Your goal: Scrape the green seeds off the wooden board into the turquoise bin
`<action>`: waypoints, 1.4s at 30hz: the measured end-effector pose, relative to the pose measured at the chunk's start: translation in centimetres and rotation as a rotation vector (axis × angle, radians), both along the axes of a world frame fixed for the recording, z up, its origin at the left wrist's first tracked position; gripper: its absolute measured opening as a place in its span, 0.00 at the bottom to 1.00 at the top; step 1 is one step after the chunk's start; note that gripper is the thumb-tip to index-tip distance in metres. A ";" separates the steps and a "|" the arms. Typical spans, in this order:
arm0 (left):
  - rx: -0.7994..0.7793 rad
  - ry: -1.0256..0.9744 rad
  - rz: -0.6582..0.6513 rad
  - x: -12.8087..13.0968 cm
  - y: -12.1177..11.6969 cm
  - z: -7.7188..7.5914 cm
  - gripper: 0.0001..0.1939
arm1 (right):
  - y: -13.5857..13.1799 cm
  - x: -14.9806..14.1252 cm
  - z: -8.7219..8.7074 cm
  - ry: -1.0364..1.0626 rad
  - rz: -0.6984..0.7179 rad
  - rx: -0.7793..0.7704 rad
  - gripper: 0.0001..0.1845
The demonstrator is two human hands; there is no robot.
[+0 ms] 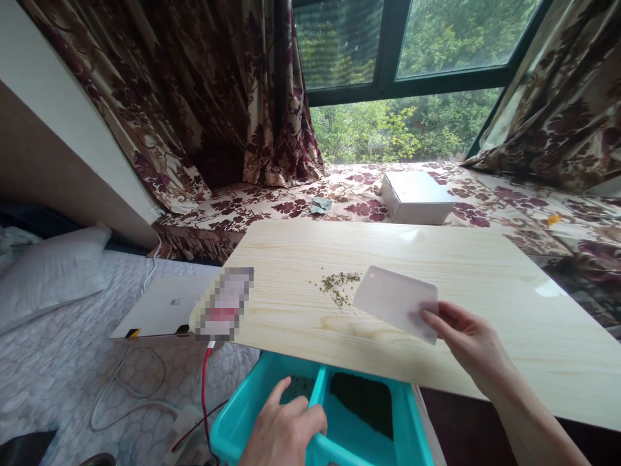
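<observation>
My right hand (468,340) pinches a translucent white plastic scraper (395,299) by its right end, thumb on top. The scraper is tilted above the table, its left edge beside a scattered patch of small green beans (339,285). In front of the table is a turquoise two-compartment bin (361,446). A dark green pile of what look like the same beans (361,401) fills part of its right compartment; a few small bits lie in the left one. My left hand (286,427) grips the bin near its divider, index finger stretched over the left compartment.
The pale wooden table (291,252) reaches over the bin's far edge. A phone-like item (226,304), blurred out, lies at its left corner with a red cable (204,382). A laptop-like silver slab (160,307) rests on the bed. A white box (417,197) sits on the window ledge.
</observation>
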State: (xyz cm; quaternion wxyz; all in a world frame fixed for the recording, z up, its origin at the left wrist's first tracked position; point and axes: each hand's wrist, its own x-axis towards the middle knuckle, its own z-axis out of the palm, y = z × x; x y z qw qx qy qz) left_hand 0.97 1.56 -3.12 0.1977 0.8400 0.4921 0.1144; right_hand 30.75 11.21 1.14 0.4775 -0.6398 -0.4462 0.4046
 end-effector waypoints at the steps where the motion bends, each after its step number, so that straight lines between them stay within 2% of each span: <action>1: 0.009 -0.003 0.003 0.1 0.0 -0.1 0.15 | 0.1 0.0 -0.2 -0.002 0.009 0.002 0.21; 7: -0.005 -0.019 -0.010 -0.5 0.2 -0.6 0.13 | 0.7 -0.3 -1.3 -0.021 0.027 -0.007 0.18; 11: -0.015 0.008 -0.027 -0.7 0.2 -1.1 0.11 | 0.7 -0.7 -1.0 -0.029 0.003 0.001 0.16; 15: -0.021 0.017 -0.036 -0.8 0.3 -1.4 0.11 | 0.7 -0.7 -0.5 0.002 0.044 -0.044 0.18; 20: -0.009 0.023 -0.038 -0.8 0.4 -1.5 0.10 | 1.3 -0.4 -0.9 0.017 -0.011 -0.029 0.18; 25: 0.007 0.054 -0.044 -0.8 0.4 -1.4 0.10 | 1.7 -0.7 -1.2 0.019 0.054 -0.045 0.22; 30: -0.021 0.037 -0.063 -1.1 0.6 -1.1 0.10 | 1.1 -0.8 -0.6 0.018 0.129 -0.059 0.25; 36: -0.022 0.041 -0.041 -1.0 0.6 -1.0 0.11 | 0.4 -0.3 0.7 0.032 0.117 -0.081 0.24; 42: -0.073 0.051 -0.072 -1.2 0.8 -0.3 0.11 | 0.1 -0.1 0.3 0.082 0.131 -0.110 0.23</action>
